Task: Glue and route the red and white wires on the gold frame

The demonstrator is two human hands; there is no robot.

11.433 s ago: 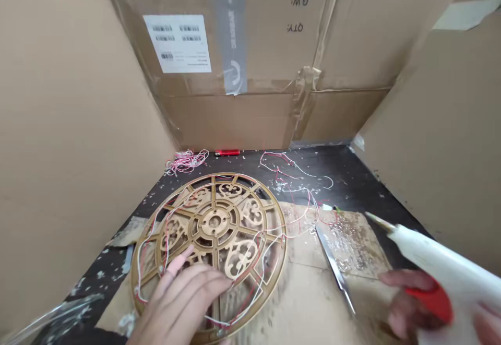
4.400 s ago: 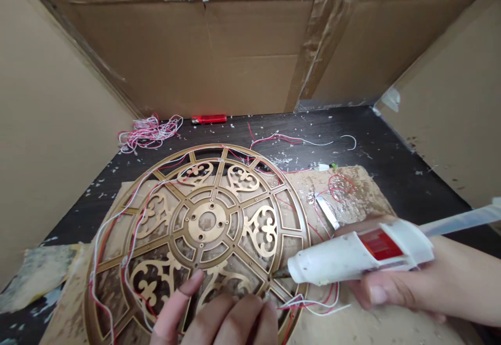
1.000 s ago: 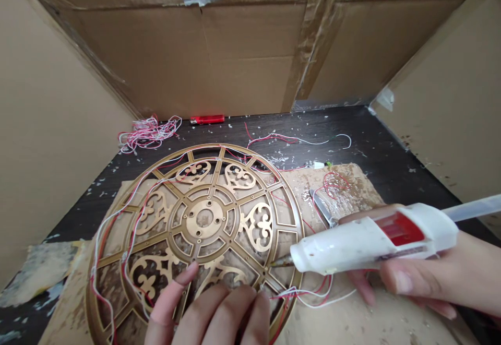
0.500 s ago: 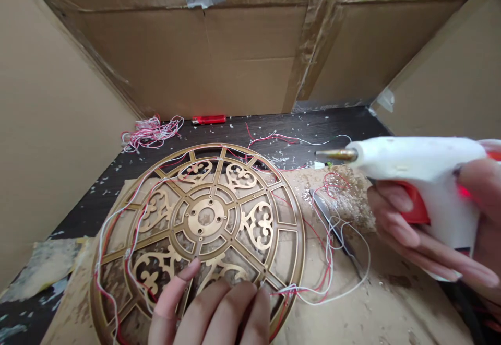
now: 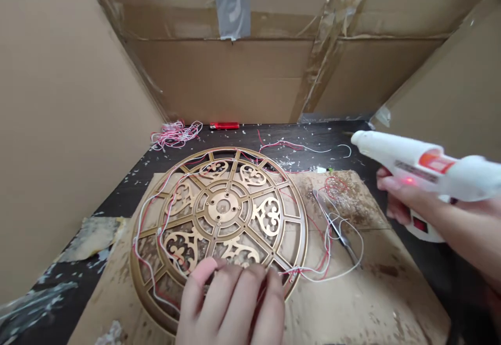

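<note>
A round gold-coloured openwork frame (image 5: 240,210), with spokes and scroll ornaments, lies flat in front of me. Red and white wires (image 5: 138,251) run along its left rings and trail off its right side. Over the frame's near part, my left hand (image 5: 235,298) is curled, its fingers bent downward. The fingertips are hidden, so what they pinch or press cannot be made out; wires pass beneath the hand. To the right, my right hand (image 5: 418,193) grips a white hot glue gun (image 5: 407,152), raised above the table with its nozzle pointing left and away from the frame.
Beneath the frame is a stained cardboard sheet (image 5: 376,303). Tweezers (image 5: 338,230) lie right of the frame among loose wire loops. Further back are a tangled wire bundle (image 5: 178,135) and a red lighter (image 5: 224,125). Cardboard walls (image 5: 219,79) enclose the dark table, strewn with white scraps.
The glue gun has turned so its body and red back part show, and its nozzle points farther away. My left hand's raised finger has lowered toward the others. The view has shifted.
</note>
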